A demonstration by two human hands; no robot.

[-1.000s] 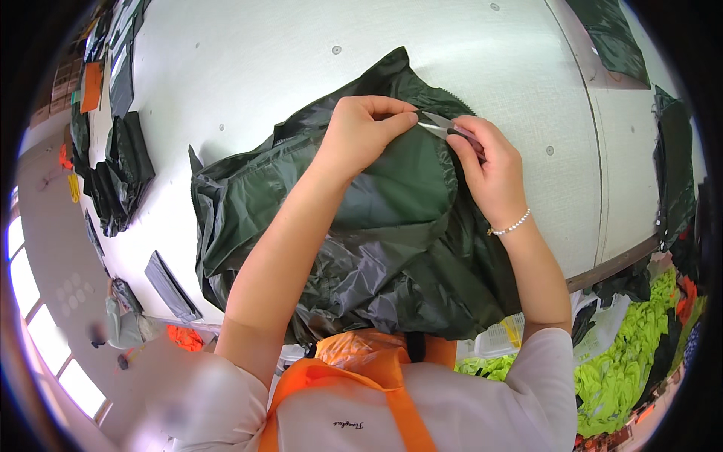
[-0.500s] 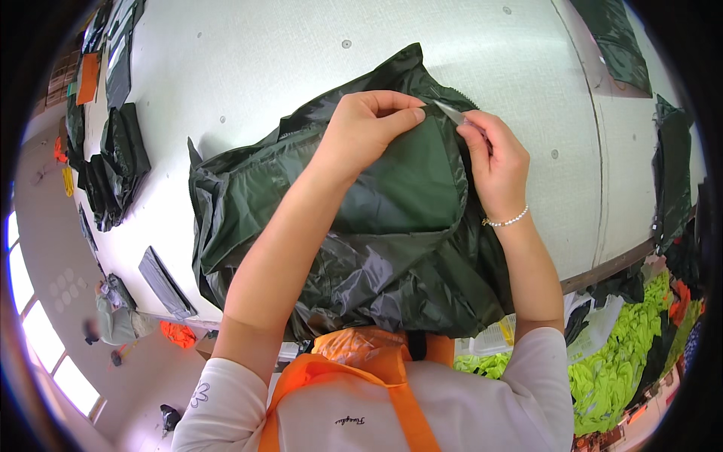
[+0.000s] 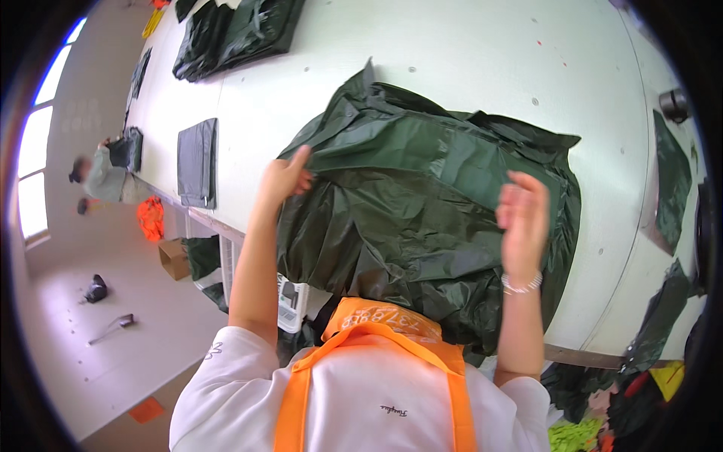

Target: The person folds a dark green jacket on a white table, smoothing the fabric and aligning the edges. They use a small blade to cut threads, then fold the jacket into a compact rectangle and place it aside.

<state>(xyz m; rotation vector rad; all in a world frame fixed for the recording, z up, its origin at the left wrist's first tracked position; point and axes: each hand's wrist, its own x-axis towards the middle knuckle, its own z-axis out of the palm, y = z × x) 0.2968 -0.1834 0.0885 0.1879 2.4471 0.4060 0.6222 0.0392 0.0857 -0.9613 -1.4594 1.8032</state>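
Note:
A dark green, shiny waterproof garment [image 3: 392,196] lies crumpled on the pale table in front of me. Its near side hangs down over the table edge against my orange apron [image 3: 384,320]. My left hand [image 3: 286,177] is at the garment's left edge, thumb raised away from the curled fingers, with nothing visible held. Over the right part of the garment is my right hand [image 3: 522,222], its fingers bent and smeared by motion. I cannot make out anything in it.
Folded dark garments [image 3: 237,38] lie at the far left of the table [image 3: 467,68], and a flat folded dark piece [image 3: 197,162] nearer. Dark green pieces [image 3: 672,184] lie along the right. Another person [image 3: 109,177] stands at the left. A cardboard box [image 3: 175,258] sits below the table.
My hands have parted from the garment's far edge and come nearer, left and right. The small pointed blade in my right hand no longer shows. The garment is spread differently, and the view has shifted.

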